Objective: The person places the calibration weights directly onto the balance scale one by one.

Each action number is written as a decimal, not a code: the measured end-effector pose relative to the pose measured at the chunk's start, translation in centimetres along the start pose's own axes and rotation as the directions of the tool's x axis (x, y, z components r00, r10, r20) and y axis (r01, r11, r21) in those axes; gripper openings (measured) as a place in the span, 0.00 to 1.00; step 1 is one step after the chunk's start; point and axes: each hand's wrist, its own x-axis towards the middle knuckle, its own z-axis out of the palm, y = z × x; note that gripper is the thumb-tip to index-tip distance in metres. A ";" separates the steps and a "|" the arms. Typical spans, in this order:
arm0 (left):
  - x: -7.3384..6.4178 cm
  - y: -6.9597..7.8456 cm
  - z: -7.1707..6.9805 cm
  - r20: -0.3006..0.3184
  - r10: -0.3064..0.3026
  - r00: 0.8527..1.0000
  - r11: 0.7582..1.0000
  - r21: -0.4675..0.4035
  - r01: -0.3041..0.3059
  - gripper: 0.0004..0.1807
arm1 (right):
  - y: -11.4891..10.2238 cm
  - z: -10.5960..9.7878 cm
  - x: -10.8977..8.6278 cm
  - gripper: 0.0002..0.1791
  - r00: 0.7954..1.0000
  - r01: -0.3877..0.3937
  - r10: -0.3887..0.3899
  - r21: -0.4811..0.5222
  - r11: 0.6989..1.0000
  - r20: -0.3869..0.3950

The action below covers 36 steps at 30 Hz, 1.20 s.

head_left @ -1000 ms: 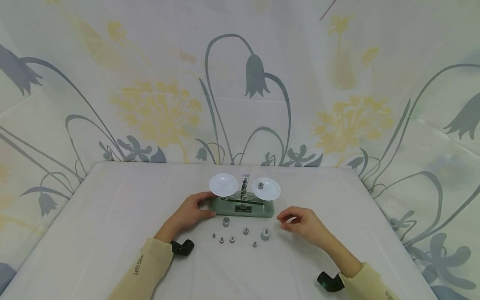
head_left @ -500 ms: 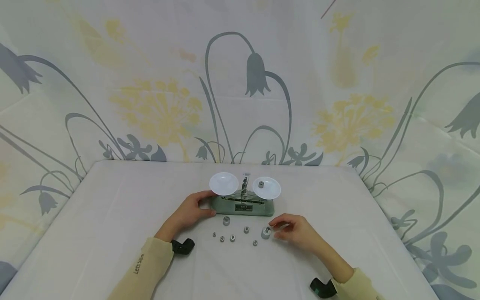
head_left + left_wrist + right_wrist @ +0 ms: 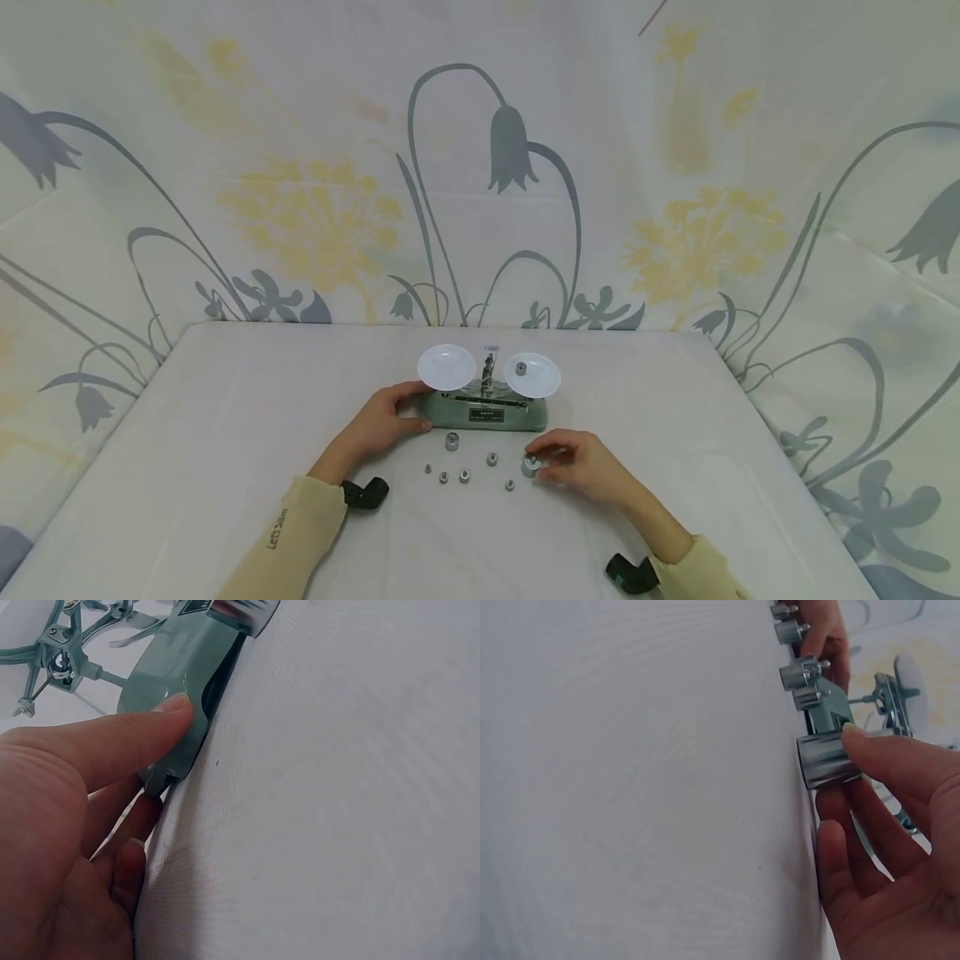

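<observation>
A green balance scale point(image 3: 517, 418) with two white pans stands at the middle of the table. My left hand point(image 3: 382, 423) holds the left end of its base; in the left wrist view the thumb point(image 3: 142, 739) lies on the front face and fingers reach behind. The left pan point(image 3: 447, 367) holds nothing, and a small metal weight point(image 3: 521, 368) sits on the right pan point(image 3: 543, 384). In front of the scale's right end, my right hand point(image 3: 585, 468) pinches the largest cylindrical weight point(image 3: 826, 761) between thumb and fingers, close against the tablecloth.
Several smaller knobbed weights stand in front of the scale, among them a medium one point(image 3: 452, 442), one nearer the right hand point(image 3: 492, 459) and a tiny one point(image 3: 428, 468). The table has a white cloth point(image 3: 225, 400); a flower-printed curtain point(image 3: 322, 217) rises behind it.
My right hand has moved left and slightly down to the largest weight, and its fingers have closed round it. The left hand has stayed at the scale's base.
</observation>
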 end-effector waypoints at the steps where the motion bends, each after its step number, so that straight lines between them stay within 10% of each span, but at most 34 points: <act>1: 0.0 0.0 0.0 0.001 0.001 1.000 1.000 0.001 -0.001 0.32 | 0.0 0.1 0.0 0.18 1.000 -0.007 0.007 -0.004 1.000 0.001; 36: 0.0 0.1 0.1 -0.002 -0.024 1.000 1.000 -0.012 0.024 0.32 | -1.0 0.9 0.0 0.16 0.998 0.016 -0.023 -0.120 0.993 -0.054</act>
